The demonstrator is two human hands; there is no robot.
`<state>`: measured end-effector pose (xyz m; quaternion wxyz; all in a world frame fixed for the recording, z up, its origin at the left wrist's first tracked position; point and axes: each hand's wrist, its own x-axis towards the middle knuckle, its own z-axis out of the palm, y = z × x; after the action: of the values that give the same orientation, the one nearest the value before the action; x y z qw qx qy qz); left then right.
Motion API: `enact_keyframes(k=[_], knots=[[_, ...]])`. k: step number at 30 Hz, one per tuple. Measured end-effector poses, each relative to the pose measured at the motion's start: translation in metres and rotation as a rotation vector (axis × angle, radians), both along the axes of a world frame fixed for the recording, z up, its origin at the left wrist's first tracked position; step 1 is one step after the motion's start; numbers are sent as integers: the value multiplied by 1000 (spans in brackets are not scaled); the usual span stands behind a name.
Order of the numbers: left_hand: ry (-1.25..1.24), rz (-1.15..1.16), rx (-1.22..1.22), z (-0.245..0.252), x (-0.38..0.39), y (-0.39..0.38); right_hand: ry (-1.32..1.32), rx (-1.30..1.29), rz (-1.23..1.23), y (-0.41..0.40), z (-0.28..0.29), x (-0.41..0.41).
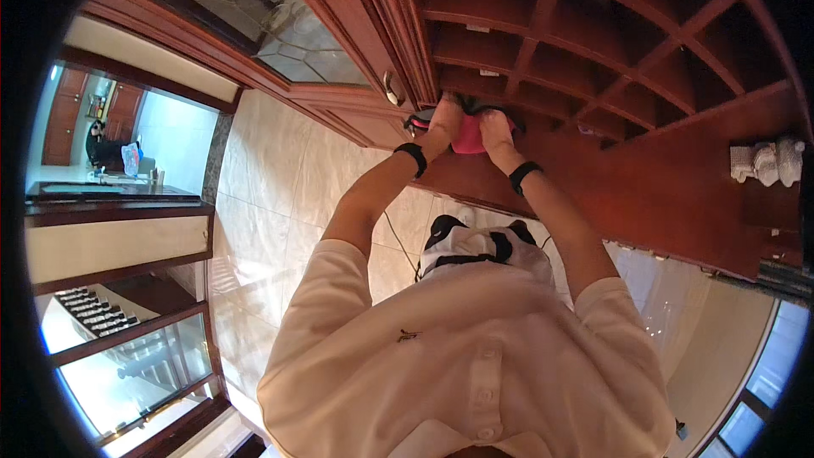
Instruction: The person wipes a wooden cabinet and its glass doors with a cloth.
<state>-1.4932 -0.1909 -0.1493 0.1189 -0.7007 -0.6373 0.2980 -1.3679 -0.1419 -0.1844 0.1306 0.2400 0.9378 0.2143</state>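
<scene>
A pink fabric item with black edging (pixel 469 135), perhaps a bag, lies on the reddish-brown wooden counter (pixel 585 172) of the cabinet, beneath its lattice. My left hand (pixel 448 113) is at its left side, with the fingertips partly lost against the dark edging. Over its right part, my right hand (pixel 495 127) has its fingers curled onto the pink cloth. A black and red piece (pixel 416 122) shows just left of my left wrist. Both wrists wear black bands. Small size and shadow hide the item's exact shape.
A wooden lattice rack (pixel 553 38) rises above the counter. To its left stands a cabinet door with a metal handle (pixel 391 89). Silvery wrapped objects (pixel 766 163) sit at the far right. A thin cable (pixel 400 242) crosses the tiled floor (pixel 267 216). A person (pixel 102 143) is in the room beyond.
</scene>
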Motion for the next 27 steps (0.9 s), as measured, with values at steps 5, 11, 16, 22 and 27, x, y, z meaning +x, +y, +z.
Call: enact_keyframes(k=[5,11,16,22,27], knots=[[-27,-76,113,-12,-2,-32,131,-122,-9,-33,12,20],[-486,-72,165,-8,17,-84,467,-335,-157,-78,12,100],[-784,-172,203,-15,43,-87,516,-325,-339,-94,31,143],[-956,-472,335,-10,78,-21,729,-319,-378,-42,49,133],[-848,-25,112,-25,102,34,698,-297,-369,7,45,103]])
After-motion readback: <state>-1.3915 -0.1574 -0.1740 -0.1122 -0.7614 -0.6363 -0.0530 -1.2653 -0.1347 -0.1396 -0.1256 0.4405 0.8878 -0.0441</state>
